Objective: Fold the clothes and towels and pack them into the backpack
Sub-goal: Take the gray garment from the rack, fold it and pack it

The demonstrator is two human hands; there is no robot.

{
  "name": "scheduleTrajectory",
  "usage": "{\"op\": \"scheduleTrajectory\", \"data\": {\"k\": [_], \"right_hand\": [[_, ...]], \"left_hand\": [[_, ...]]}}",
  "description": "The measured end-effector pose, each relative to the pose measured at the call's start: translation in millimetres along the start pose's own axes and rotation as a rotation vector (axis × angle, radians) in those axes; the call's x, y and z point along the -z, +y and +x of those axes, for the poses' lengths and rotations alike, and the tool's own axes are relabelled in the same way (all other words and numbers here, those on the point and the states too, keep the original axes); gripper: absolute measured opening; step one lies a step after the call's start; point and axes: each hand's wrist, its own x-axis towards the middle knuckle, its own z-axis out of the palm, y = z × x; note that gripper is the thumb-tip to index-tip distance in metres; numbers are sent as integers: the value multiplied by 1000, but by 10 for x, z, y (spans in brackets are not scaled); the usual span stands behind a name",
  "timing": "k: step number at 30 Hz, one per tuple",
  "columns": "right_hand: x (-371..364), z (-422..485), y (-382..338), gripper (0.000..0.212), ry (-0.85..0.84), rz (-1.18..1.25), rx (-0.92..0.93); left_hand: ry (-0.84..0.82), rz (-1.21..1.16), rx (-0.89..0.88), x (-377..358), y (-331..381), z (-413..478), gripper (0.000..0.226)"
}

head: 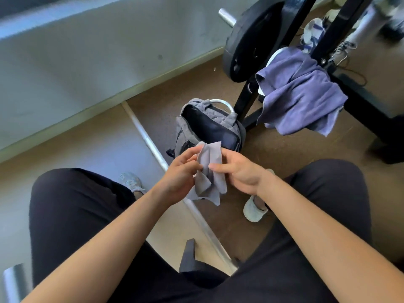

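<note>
A small grey cloth (209,171) hangs crumpled between my two hands above the floor, in front of my knees. My left hand (181,173) pinches its left side and my right hand (238,169) grips its right side with thumb and fingers. Just beyond the cloth, a grey backpack (185,130) stands on the floor with its main pocket unzipped and its dark inside showing. A purple towel (299,95) lies draped over the black frame of a weight rack at the upper right, with a bit of white fabric under it.
A black weight plate (247,42) on a steel bar stands behind the backpack. A metal bar (153,147) runs diagonally across the floor beside a grey mat. White-and-blue clothing (312,31) and shoes lie behind the rack. My legs in black trousers fill the foreground.
</note>
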Motion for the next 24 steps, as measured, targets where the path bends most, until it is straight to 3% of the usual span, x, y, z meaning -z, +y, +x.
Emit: {"op": "scheduleTrajectory", "data": {"k": [3,5,12,18,20,24], "right_hand": [[-57,27,54,59,43,-233,9],[-106,39,55,54,91,-297,4],[-103,-3,-24,51,153,-232,84],[-35,9,-15,31,380,-36,172],[-22,17,-1,36,380,-68,220],[-113,2,17,40,272,-130,296]], "left_hand": [[0,15,-10,48,39,26,62],[-22,43,-20,43,64,14,63],[21,-11,-9,45,68,75,37],[65,-51,-14,36,141,77,11],[81,-80,-23,21,126,79,18],[69,-111,-28,-31,117,53,8]]}}
